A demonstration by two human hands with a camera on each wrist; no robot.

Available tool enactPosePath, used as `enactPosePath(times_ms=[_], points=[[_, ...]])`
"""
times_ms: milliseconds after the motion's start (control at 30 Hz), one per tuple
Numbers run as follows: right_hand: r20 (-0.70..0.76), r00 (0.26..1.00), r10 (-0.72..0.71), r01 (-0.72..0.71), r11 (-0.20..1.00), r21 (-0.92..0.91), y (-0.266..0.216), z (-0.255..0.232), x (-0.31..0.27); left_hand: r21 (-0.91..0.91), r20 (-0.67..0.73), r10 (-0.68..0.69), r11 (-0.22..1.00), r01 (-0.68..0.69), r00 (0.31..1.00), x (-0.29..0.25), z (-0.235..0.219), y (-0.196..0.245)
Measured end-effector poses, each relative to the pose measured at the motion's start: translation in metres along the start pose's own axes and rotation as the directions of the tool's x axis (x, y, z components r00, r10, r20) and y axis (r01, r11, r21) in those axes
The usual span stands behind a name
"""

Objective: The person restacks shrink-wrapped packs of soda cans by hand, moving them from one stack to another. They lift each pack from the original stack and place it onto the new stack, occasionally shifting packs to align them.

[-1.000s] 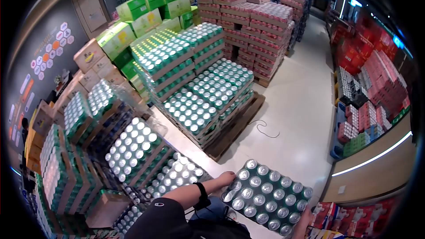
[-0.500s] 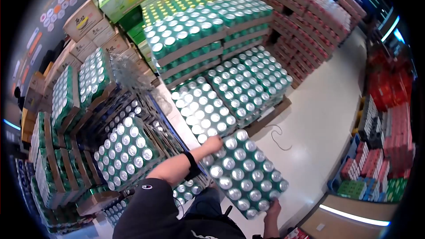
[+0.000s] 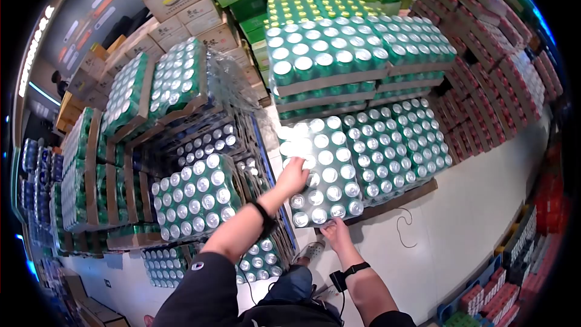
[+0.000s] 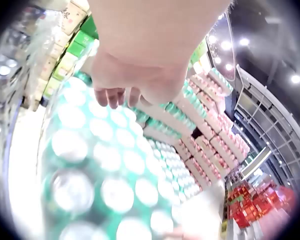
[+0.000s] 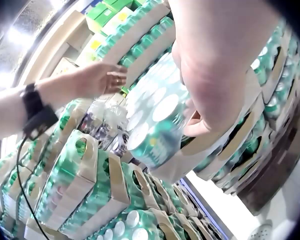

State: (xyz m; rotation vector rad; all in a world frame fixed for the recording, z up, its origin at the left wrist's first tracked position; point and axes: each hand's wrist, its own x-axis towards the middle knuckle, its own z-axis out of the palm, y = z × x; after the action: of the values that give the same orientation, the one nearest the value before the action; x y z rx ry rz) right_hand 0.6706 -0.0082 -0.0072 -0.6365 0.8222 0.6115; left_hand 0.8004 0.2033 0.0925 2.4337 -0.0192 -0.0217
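A shrink-wrapped case of green cans (image 3: 330,175) with silver tops lies over the near left part of the low pallet stack, level with the cases beside it. At its left side is my left hand (image 3: 295,175), overlapping the can tops in the head view. In the right wrist view the left hand (image 5: 102,79) shows loosely bent fingers with nothing between them. My right hand (image 3: 338,236) is at the near edge of the case, and its fingers curl against the lower side in the right wrist view.
Green can cases (image 3: 396,145) adjoin on the right, with a taller stack (image 3: 333,54) behind. Left stands another pallet with a case (image 3: 196,197) on top and loose plastic film (image 3: 233,79). Pink can stacks (image 3: 484,97) rise at right. A cord (image 3: 404,230) lies on the floor.
The case has moved from in front of my body, forward and left, onto the low stack. My left hand has loosened from its edge. The head view has swung, bringing the stack nearer.
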Motion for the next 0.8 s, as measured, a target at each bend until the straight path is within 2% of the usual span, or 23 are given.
enactPosePath(times_ms=[33, 67, 133, 167, 200, 233, 300, 367, 400, 433, 500, 533, 567, 600, 633, 700, 767, 800], points=[[-0.019, 0.999, 0.037, -0.038, 0.996, -0.080, -0.005, -0.004, -0.003, 0.023, 0.059, -0.054, 0.998, 0.053, 0.997, -0.038, -0.004, 0.001], [0.017, 0.999, 0.049, -0.046, 0.992, -0.119, -0.011, -0.008, -0.004, 0.082, -0.003, -0.098, 0.992, 0.098, 0.995, -0.076, 0.003, -0.005], [0.083, 0.994, 0.064, -0.048, 0.983, -0.179, -0.018, -0.017, -0.008, 0.084, 0.087, -0.310, 0.949, 0.303, 0.947, -0.135, 0.017, -0.024], [0.070, 0.994, 0.080, -0.064, 0.976, -0.210, -0.023, -0.015, -0.014, 0.078, 0.158, -0.421, 0.907, 0.414, 0.893, -0.159, 0.044, -0.052], [0.063, 0.993, 0.095, -0.077, 0.966, -0.247, -0.030, -0.012, -0.020, -0.179, 0.311, -0.470, 0.825, 0.537, 0.826, -0.176, 0.060, -0.066], [0.048, 0.992, 0.116, -0.098, 0.954, -0.285, -0.035, -0.013, -0.027, -0.176, 0.409, -0.515, 0.765, 0.619, 0.753, -0.190, 0.080, -0.080], [-0.011, 0.998, 0.060, -0.060, 0.962, -0.266, -0.047, -0.027, -0.032, -0.382, 0.565, -0.592, 0.430, 0.818, 0.575, -0.189, 0.070, -0.038], [-0.015, 1.000, 0.025, -0.028, 0.976, -0.216, -0.068, -0.031, -0.031, -0.609, 0.528, -0.579, 0.251, 0.753, 0.621, -0.179, 0.090, -0.039], [0.079, 0.997, -0.016, 0.035, 0.969, -0.243, -0.077, -0.031, -0.023, -0.700, 0.508, -0.576, 0.156, 0.697, 0.640, -0.173, 0.094, -0.034], [0.085, 0.996, -0.023, 0.045, 0.964, -0.263, -0.081, -0.031, -0.012, -0.731, 0.441, -0.652, 0.138, 0.668, 0.617, -0.165, 0.098, -0.024], [0.080, 0.996, -0.033, 0.056, 0.951, -0.303, -0.089, -0.029, 0.006, -0.783, 0.358, -0.691, 0.143, 0.605, 0.627, -0.153, 0.111, -0.031], [0.071, 0.994, -0.088, 0.110, 0.898, -0.426, -0.103, -0.008, -0.008, -0.810, 0.290, -0.709, 0.176, 0.560, 0.642, -0.144, 0.112, -0.021], [0.151, 0.983, -0.100, 0.152, 0.911, -0.384, -0.110, -0.008, 0.005, -0.741, 0.190, -0.721, 0.341, 0.579, 0.666, -0.135, 0.109, -0.013], [0.167, 0.986, -0.021, 0.087, 0.911, -0.404, -0.123, -0.003, 0.009, -0.615, 0.075, -0.699, 0.529, 0.584, 0.712, -0.132, 0.133, -0.041], [0.183, 0.981, 0.062, 0.023, 0.904, -0.427, -0.133, 0.000, 0.012, -0.487, 0.067, -0.731, 0.571, 0.661, 0.680, -0.119, 0.101, -0.001], [0.174, 0.973, 0.152, -0.036, 0.845, -0.534, -0.139, 0.001, 0.006, -0.407, 0.088, -0.723, 0.601, 0.687, 0.685, -0.120, 0.121, -0.032], [0.184, 0.949, 0.258, -0.007, 0.598, -0.801, -0.144, -0.006, 0.001, -0.280, 0.109, -0.708, 0.651, 0.705, 0.698, -0.126, 0.109, -0.018], [0.175, 0.933, 0.315, -0.010, 0.508, -0.861, -0.143, -0.021, 0.006, -0.133, 0.048, -0.703, 0.700, 0.702, 0.710, -0.133, 0.097, 0.005]])
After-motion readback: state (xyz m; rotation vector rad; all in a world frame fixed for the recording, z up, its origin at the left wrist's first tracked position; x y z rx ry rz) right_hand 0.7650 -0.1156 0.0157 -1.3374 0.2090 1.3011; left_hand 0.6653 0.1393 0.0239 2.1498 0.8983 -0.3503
